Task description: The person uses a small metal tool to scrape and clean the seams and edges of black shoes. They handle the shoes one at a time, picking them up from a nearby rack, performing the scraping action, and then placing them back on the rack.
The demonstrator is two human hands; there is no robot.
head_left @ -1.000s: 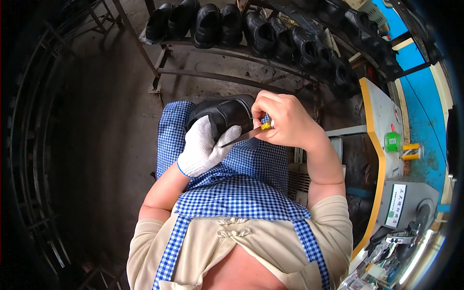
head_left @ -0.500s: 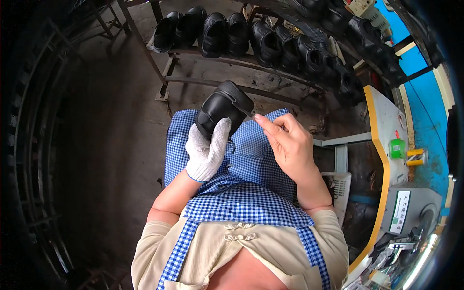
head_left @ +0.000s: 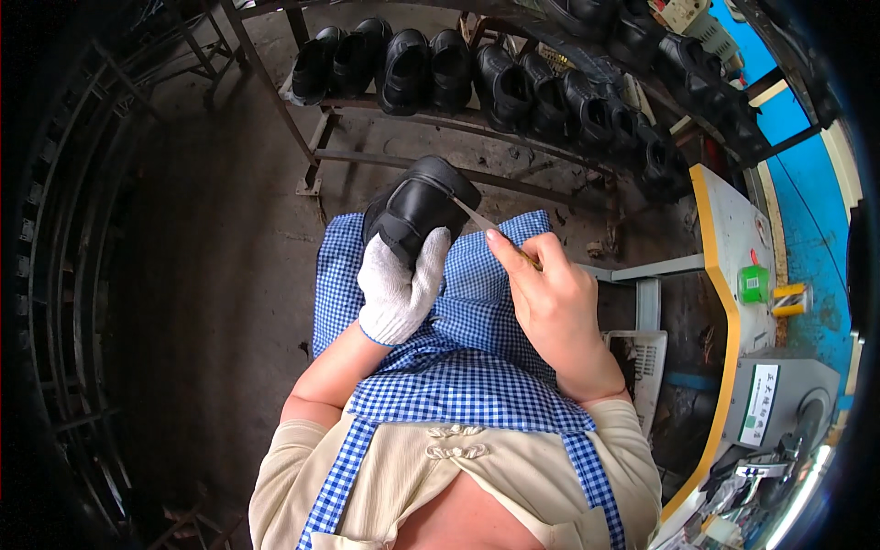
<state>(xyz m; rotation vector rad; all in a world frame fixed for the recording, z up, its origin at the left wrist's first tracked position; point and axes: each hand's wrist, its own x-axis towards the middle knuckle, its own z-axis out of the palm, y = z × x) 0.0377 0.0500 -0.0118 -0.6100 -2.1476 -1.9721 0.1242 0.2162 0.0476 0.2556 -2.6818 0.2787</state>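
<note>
A black shoe (head_left: 423,203) is held over my lap, its toe pointing away from me and tilted. My left hand (head_left: 403,286), in a white knitted glove, is closed around its rear part, thumb on top. In my bare right hand (head_left: 553,291) is a thin knife (head_left: 478,218), pinched between thumb and fingers. The narrow blade's tip meets the shoe's right edge near the toe, where the upper joins the sole. Most of the handle is hidden in my palm. A blue-and-white checked apron (head_left: 486,302) covers my lap beneath the shoe.
Ahead stands a metal rack (head_left: 367,158) with a row of black shoes (head_left: 403,71). At the right is a yellow-edged table (head_left: 724,275), with a green container (head_left: 753,284) and a grey machine (head_left: 779,394). A white plastic basket (head_left: 649,367) sits below it.
The shoe has turned slightly in my gloved left hand. My right hand has drawn back a little toward me and its wrist has turned, so more of the blade now shows.
</note>
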